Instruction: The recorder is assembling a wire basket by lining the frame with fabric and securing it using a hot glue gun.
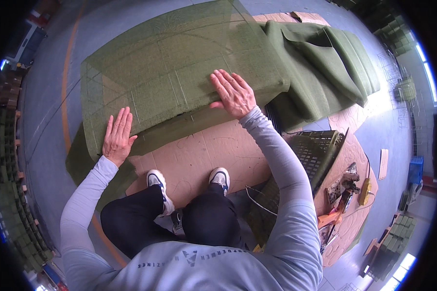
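Note:
A green mesh fabric cover [160, 82] is stretched over a box-shaped wire frame in front of my knees. Thin straight wires show through the mesh on its top. My left hand [117, 138] lies flat on the near left part of the cover, fingers stretched out. Near the right end of the same edge, my right hand [234, 94] rests on the mesh with its fingers straight and the thumb apart. Neither hand grips anything. The frame's far side is only dimly visible through the fabric.
A folded heap of green mesh [320, 68] lies at the far right. A green plastic crate [315, 150] stands by my right arm, with tools, including a yellow-handled one [365, 191], on cardboard beside it. More cardboard [204, 165] lies under my shoes. Stacked green goods [14, 194] line the left.

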Demonstrator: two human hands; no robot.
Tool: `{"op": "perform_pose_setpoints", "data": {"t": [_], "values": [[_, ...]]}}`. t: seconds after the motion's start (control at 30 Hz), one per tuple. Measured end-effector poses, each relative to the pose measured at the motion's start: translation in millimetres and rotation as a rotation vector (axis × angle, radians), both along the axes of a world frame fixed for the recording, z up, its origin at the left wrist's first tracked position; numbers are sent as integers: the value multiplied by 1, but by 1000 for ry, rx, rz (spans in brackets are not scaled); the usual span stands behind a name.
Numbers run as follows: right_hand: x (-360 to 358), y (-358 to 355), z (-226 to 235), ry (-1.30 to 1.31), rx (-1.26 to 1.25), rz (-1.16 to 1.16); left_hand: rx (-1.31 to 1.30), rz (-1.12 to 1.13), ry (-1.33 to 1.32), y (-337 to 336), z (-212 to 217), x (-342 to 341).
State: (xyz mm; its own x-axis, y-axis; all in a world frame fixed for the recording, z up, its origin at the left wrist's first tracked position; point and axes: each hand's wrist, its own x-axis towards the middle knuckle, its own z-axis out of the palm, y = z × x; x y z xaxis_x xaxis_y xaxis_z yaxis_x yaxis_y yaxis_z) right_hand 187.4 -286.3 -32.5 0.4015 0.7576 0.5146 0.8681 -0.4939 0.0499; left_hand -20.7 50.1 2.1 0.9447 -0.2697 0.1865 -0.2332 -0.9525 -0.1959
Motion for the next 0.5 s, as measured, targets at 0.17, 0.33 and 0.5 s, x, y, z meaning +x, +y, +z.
{"op": "perform_pose_setpoints", "data": {"t": [0.17,0.33,0.5], "values": [[-9,8,-6,-67,124,-103,58,46,-49,-4,-2,-3],[-24,10,-5,7,137,-219,12,60,-95,-6,-3,-6],[-31,33,13,67,-97,-5,-8,62,-105,-6,-8,-6]]}}
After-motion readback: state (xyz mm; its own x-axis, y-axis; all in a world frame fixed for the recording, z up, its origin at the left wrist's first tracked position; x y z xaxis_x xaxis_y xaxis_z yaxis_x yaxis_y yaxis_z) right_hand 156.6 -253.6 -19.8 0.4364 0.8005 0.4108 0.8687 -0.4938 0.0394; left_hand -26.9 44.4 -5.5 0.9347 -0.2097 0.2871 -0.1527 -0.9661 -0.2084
